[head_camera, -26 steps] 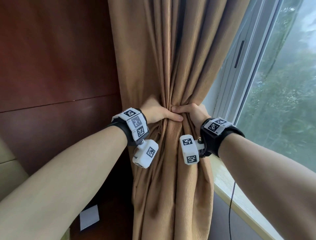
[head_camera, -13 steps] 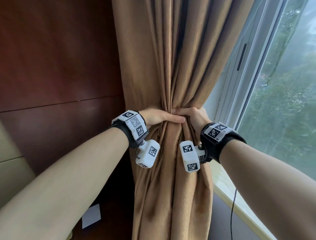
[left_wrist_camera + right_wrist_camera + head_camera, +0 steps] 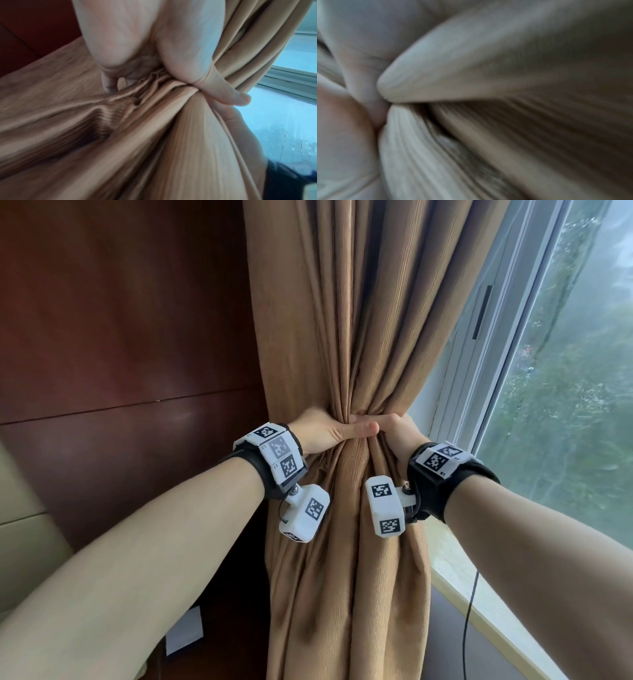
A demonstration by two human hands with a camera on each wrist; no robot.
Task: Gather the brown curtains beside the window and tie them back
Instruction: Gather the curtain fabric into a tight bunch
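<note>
The brown curtain (image 3: 342, 313) hangs between a dark wood wall and the window, squeezed into a narrow waist at mid height. My left hand (image 3: 325, 431) grips that waist from the left, thumb lying across the front. My right hand (image 3: 394, 429) grips it from the right, its fingers wrapped behind the folds and hidden. The two hands touch at the front. In the left wrist view my left hand (image 3: 197, 65) clamps bunched curtain (image 3: 154, 135) folds. The right wrist view is blurred, with curtain (image 3: 505, 135) cloth filling it. No tie-back shows.
The window (image 3: 565, 405) with its white frame stands to the right, over a pale sill (image 3: 479, 604) with a thin black cable (image 3: 471, 621). A dark wood wall (image 3: 120, 337) is on the left. A white paper sheet (image 3: 185, 633) lies low beside the curtain.
Both hands have squeezed closer together on the curtain, the left thumb now overlapping the right hand. The waist is tighter.
</note>
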